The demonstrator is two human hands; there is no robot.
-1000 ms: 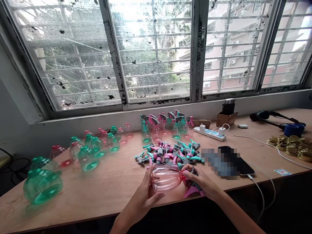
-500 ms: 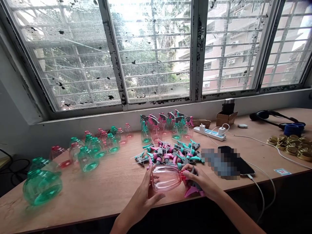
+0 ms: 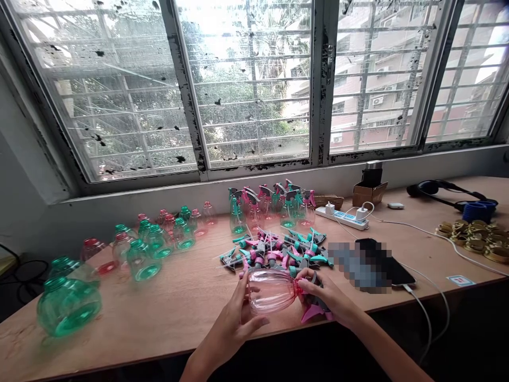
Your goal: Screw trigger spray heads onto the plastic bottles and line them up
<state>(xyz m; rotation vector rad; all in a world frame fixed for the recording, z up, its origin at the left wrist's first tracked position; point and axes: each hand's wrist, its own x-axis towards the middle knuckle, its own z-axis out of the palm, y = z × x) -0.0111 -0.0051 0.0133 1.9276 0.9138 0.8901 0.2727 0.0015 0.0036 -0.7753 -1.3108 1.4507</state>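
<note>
A clear pink spray bottle (image 3: 272,292) lies on its side between my hands, over the front part of the table. Around its base end, my left hand (image 3: 236,313) has its fingers behind and its thumb below. My right hand (image 3: 324,294) grips the neck end, where a grey and pink trigger sprayer head (image 3: 317,310) sits against the bottle; my fingers partly hide the joint. Just beyond the bottle is a pile of loose trigger sprayer heads (image 3: 274,249) in pink, teal and grey.
Several open green and pink bottles (image 3: 145,260) stand at the left. Bottles with sprayers fitted (image 3: 288,209) stand by the window. To the right are a power strip (image 3: 344,217), a phone with a cable (image 3: 401,270), headphones (image 3: 437,188) and gold-coloured rings (image 3: 473,236).
The pink bottle has turned slightly about its length between my hands. Both hands have stayed almost in place, and the other things on the table have not moved.
</note>
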